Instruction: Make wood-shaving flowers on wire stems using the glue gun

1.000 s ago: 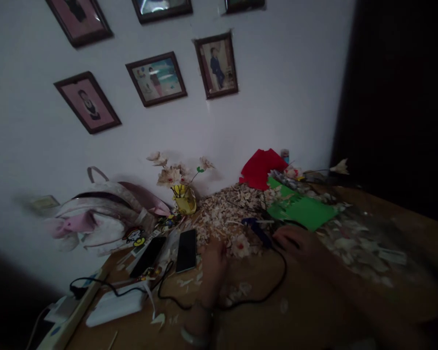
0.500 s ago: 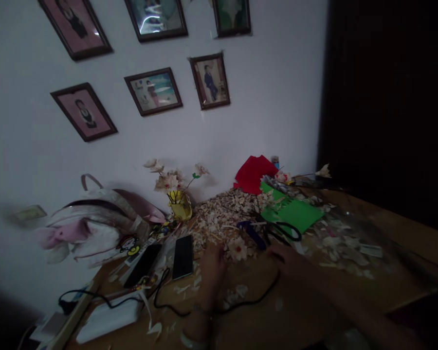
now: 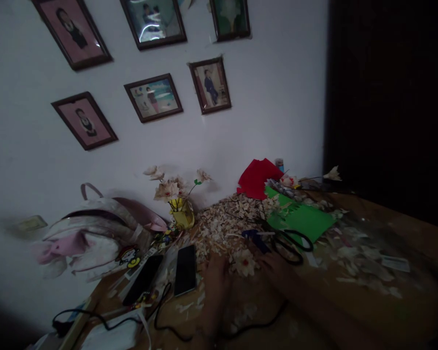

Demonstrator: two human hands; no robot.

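Note:
My left hand [image 3: 216,278] is dim and blurred at the lower middle of the wooden table [image 3: 350,301], just left of a white paper flower with a red centre [image 3: 245,263]. My right hand [image 3: 273,265] comes in from the right and rests close to that flower's other side. The darkness hides whether either hand grips anything. Black-handled scissors [image 3: 290,246] lie just beyond my right hand, and a blue tool [image 3: 256,240] lies beside them. A heap of pale wood shavings [image 3: 228,227] spreads behind the flower.
Two black phones [image 3: 185,270] lie left of my hands, and a black cable [image 3: 168,323] runs below them. Green paper [image 3: 301,218], red cloth [image 3: 257,179], a yellow vase of flowers [image 3: 181,215] and a backpack [image 3: 91,238] stand along the wall.
My right hand has moved left, away from the scissors and nearer the flower. The whole view has shifted slightly downward.

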